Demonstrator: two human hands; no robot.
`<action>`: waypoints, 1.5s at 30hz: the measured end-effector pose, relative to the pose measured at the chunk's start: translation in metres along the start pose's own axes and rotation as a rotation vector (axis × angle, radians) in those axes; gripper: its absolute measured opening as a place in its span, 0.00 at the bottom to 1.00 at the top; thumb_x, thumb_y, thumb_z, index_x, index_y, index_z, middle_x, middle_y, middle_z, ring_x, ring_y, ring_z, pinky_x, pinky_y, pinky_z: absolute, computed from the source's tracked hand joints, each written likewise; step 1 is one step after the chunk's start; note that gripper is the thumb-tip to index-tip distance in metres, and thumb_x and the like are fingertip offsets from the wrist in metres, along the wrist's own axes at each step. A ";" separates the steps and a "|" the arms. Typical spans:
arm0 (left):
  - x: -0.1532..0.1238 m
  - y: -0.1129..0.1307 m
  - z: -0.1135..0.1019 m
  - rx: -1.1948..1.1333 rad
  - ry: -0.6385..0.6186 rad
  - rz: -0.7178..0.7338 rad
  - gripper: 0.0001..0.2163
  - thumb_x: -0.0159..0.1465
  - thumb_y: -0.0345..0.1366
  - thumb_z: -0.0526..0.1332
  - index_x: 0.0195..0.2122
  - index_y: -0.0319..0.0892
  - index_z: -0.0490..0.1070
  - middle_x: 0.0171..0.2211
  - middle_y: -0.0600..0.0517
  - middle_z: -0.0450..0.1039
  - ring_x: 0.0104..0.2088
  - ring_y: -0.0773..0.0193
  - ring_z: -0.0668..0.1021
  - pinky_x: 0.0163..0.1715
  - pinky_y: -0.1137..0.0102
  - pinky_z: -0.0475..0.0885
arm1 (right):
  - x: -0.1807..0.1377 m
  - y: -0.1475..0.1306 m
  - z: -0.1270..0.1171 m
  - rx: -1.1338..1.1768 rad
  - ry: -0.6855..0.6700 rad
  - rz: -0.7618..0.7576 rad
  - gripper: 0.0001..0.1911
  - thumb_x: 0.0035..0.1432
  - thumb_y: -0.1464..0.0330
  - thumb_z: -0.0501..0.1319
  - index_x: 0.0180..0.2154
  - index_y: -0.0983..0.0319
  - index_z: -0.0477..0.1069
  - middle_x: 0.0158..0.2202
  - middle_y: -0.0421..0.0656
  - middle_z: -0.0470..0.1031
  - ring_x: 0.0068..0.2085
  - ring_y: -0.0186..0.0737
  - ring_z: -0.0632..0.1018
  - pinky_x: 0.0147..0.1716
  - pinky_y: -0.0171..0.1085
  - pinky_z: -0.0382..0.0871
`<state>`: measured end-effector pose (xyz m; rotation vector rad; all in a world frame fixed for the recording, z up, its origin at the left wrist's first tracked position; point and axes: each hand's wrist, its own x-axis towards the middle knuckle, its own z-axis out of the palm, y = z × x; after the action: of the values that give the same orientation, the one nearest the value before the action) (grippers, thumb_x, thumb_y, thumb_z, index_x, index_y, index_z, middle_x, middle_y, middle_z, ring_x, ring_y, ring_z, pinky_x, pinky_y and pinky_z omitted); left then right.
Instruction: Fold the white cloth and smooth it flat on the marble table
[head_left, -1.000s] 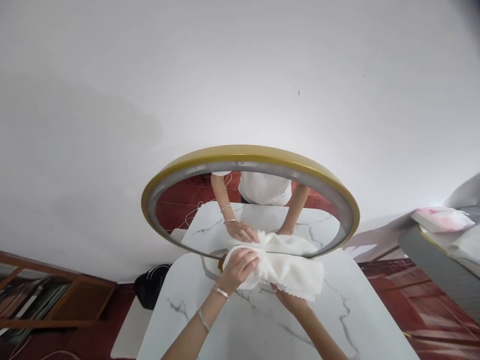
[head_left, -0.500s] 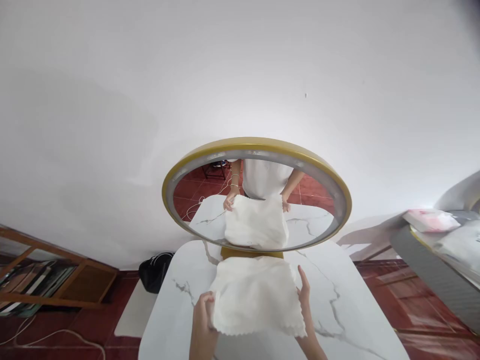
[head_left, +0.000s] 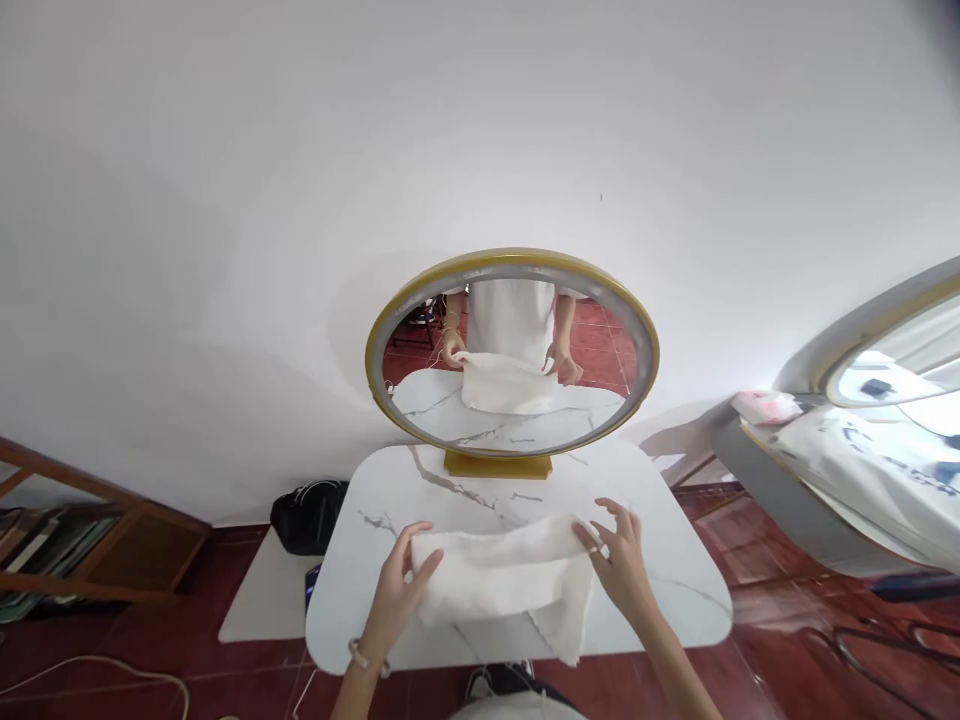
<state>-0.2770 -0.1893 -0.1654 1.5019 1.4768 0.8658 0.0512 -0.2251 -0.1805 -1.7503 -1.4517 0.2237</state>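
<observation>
A white cloth [head_left: 491, 580], scalloped along its edge in the earlier view, is stretched between my hands above a white marbled table [head_left: 660, 590]. Its far edge is folded over, and the lower right corner hangs down near the table's front edge. My left hand [head_left: 397, 580], with a bracelet at the wrist, pinches the upper left corner between thumb and fingers. At the upper right corner, my right hand [head_left: 619, 550] holds the cloth by thumb and index finger, other fingers raised. The round gold-rimmed mirror [head_left: 654, 370] beyond reflects both hands and the cloth.
The mirror's gold base [head_left: 499, 467] stands at the table's back, by the wall. A black bag [head_left: 309, 515] rests on a white surface at left, near a wooden shelf [head_left: 150, 545] of books. On the right, another table [head_left: 742, 465] bears a pink-and-white packet [head_left: 766, 406] and a white bag [head_left: 855, 450].
The cloth has gone from spread flat to folded over along its far edge. My right hand has gone from beside the cloth's right edge to its upper right corner. The view has shifted back.
</observation>
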 end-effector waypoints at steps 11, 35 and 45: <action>-0.024 -0.031 -0.013 0.243 -0.203 0.139 0.15 0.64 0.50 0.54 0.35 0.46 0.72 0.36 0.51 0.77 0.36 0.59 0.77 0.39 0.67 0.72 | -0.054 -0.007 -0.021 0.046 -0.290 0.144 0.11 0.60 0.59 0.52 0.37 0.59 0.66 0.33 0.43 0.76 0.30 0.36 0.73 0.34 0.32 0.67; -0.029 -0.013 0.010 0.390 -0.145 0.175 0.18 0.65 0.51 0.50 0.32 0.46 0.74 0.35 0.50 0.78 0.37 0.58 0.79 0.37 0.68 0.73 | -0.046 0.033 -0.050 0.222 -0.634 0.266 0.07 0.51 0.65 0.58 0.28 0.61 0.71 0.26 0.41 0.74 0.29 0.37 0.73 0.30 0.33 0.66; -0.001 0.084 0.029 0.607 -0.155 0.349 0.19 0.63 0.54 0.54 0.31 0.49 0.78 0.35 0.52 0.80 0.37 0.58 0.81 0.39 0.68 0.75 | 0.039 0.089 -0.100 0.335 -0.814 0.079 0.10 0.52 0.62 0.61 0.28 0.60 0.78 0.29 0.43 0.80 0.33 0.41 0.79 0.37 0.38 0.72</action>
<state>-0.2155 -0.1894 -0.1012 2.2702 1.4535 0.4878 0.1892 -0.2374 -0.1630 -1.4907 -1.7488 1.2600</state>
